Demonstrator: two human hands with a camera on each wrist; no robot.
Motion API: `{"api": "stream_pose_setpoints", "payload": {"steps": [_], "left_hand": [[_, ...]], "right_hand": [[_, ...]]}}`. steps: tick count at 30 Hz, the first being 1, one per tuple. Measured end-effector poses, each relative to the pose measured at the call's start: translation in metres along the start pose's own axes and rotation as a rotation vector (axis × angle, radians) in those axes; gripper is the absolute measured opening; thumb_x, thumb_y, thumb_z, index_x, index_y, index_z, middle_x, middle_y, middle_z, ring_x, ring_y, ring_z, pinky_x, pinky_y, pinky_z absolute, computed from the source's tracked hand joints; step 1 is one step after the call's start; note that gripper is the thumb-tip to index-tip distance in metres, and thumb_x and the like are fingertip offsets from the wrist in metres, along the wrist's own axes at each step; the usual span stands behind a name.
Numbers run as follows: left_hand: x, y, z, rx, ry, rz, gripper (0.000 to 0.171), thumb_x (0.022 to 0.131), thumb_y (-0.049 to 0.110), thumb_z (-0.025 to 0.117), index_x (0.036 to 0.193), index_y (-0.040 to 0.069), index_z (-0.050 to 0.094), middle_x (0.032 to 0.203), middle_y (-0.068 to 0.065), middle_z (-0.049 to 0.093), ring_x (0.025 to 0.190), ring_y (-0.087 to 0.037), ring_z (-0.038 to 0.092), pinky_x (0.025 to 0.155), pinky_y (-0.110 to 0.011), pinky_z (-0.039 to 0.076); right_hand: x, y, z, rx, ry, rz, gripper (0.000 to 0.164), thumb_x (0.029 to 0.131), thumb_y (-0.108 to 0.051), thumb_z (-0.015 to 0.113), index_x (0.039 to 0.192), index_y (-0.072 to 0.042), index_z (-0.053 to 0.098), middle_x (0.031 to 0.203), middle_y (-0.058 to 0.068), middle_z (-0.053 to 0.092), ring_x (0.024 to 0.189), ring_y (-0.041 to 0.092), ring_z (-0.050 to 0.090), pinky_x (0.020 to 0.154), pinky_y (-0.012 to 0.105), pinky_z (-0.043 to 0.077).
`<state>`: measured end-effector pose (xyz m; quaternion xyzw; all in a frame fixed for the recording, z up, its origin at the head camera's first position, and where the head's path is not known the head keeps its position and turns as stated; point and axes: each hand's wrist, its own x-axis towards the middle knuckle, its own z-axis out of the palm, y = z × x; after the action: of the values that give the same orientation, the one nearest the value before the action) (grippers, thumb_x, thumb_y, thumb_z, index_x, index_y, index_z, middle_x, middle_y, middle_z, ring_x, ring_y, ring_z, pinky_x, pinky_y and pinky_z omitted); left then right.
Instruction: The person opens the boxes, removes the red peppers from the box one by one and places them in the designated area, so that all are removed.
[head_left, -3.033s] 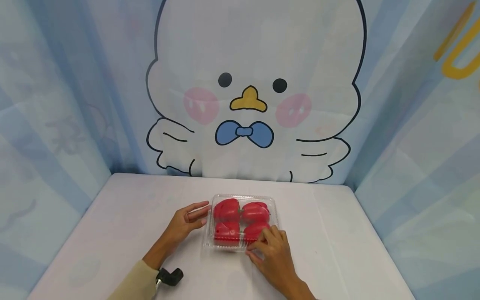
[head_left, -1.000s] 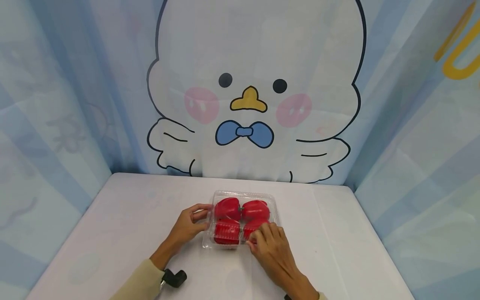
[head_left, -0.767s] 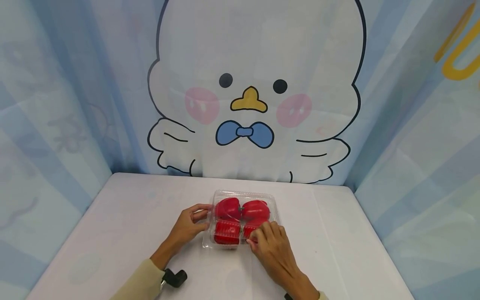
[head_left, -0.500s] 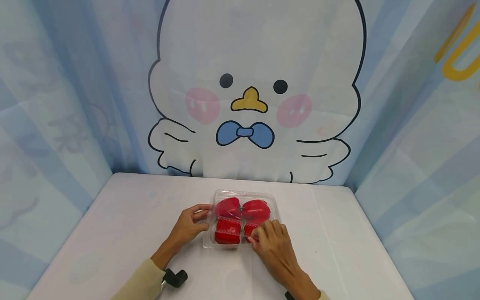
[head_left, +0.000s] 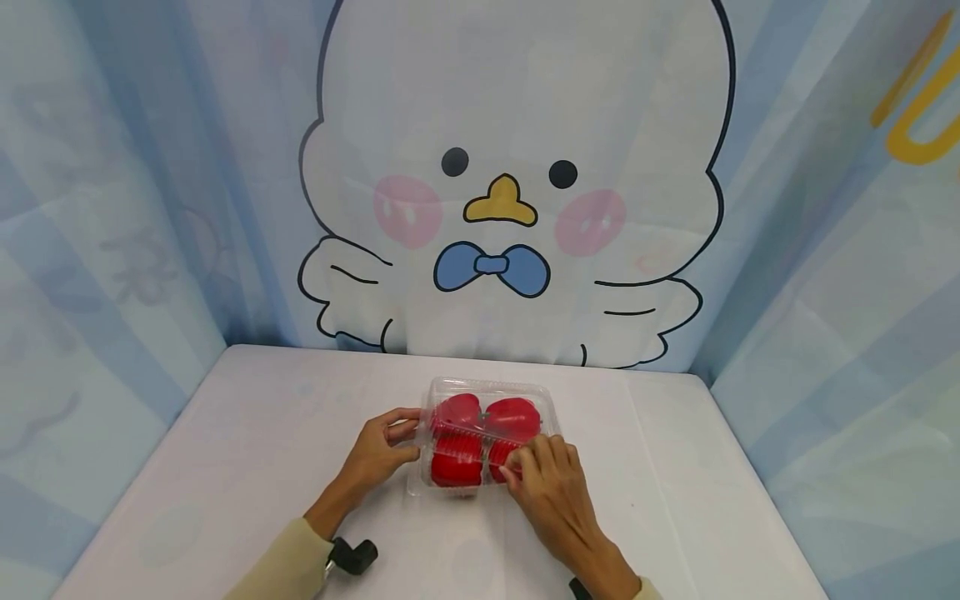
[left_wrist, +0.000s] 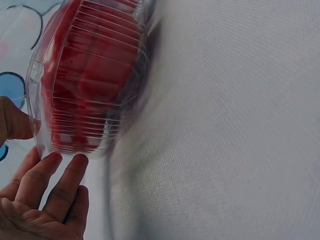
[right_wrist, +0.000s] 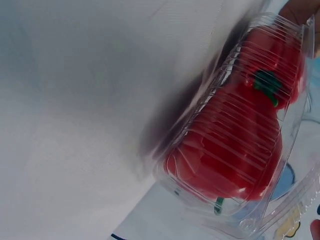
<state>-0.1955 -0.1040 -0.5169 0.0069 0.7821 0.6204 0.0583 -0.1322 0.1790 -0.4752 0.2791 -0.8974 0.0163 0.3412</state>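
Note:
A clear plastic clamshell box (head_left: 417, 483) stands on the white table and holds several red bell peppers (head_left: 513, 419) with green stems. My left hand (head_left: 371, 454) grips the box's left side; in the left wrist view its thumb lies at the rim and its fingertips press the ribbed wall (left_wrist: 95, 122). With thumb and fingertips, my right hand (head_left: 551, 492) pinches the front edge of the clear lid (head_left: 491, 385), which is tilted up over the front peppers. In the right wrist view the lid edge (right_wrist: 300, 200) stands apart from the box rim. The right fingers partly hide one front pepper.
The white tabletop (head_left: 675, 483) spreads around the box. Behind it hangs a cloth backdrop (head_left: 502, 317) with a cartoon bird, and blue-and-white curtains (head_left: 862, 358) enclose both sides. A black wrist mount (head_left: 354, 556) sits by the left sleeve.
My left fingers have closed in against the box side. My right hand has moved slightly up and back, raising the lid's front edge away from the box rim.

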Motion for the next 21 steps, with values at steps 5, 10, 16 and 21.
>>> {"api": "stream_pose_setpoints", "payload": {"steps": [5,10,16,21], "left_hand": [[0.001,0.000,0.002,-0.010,-0.001,-0.002,0.059,0.083,0.004,0.079,0.140,0.014,0.066,0.148,-0.016,0.066,0.137,-0.041,0.063,0.106,-0.053,0.060],[0.002,0.000,0.002,-0.021,-0.010,0.021,0.058,0.084,0.002,0.077,0.140,0.013,0.066,0.148,-0.017,0.065,0.137,-0.043,0.063,0.105,-0.052,0.060],[0.006,-0.003,0.002,-0.014,0.001,0.040,0.058,0.085,0.002,0.076,0.141,0.013,0.065,0.150,-0.015,0.064,0.139,-0.043,0.062,0.106,-0.053,0.059],[0.004,-0.002,0.000,-0.026,-0.018,0.029,0.058,0.087,0.002,0.074,0.144,0.009,0.062,0.151,-0.019,0.062,0.138,-0.043,0.062,0.108,-0.052,0.057]], "right_hand": [[0.001,0.001,-0.001,-0.004,0.044,0.008,0.053,0.114,-0.047,0.033,0.095,-0.009,0.065,0.091,0.006,0.056,0.087,0.021,0.048,0.073,0.033,0.043],[0.004,0.002,0.001,0.009,0.148,0.036,0.059,0.115,-0.045,0.027,0.093,-0.006,0.065,0.091,0.008,0.056,0.088,0.023,0.049,0.071,0.035,0.041],[0.020,0.010,-0.006,0.043,0.202,0.070,0.059,0.115,-0.045,0.031,0.097,-0.002,0.067,0.095,0.012,0.058,0.092,0.026,0.050,0.074,0.039,0.039],[0.035,0.013,-0.011,0.043,0.232,0.050,0.058,0.115,-0.044,0.033,0.098,-0.002,0.069,0.094,0.013,0.058,0.091,0.026,0.051,0.073,0.039,0.040]]}}
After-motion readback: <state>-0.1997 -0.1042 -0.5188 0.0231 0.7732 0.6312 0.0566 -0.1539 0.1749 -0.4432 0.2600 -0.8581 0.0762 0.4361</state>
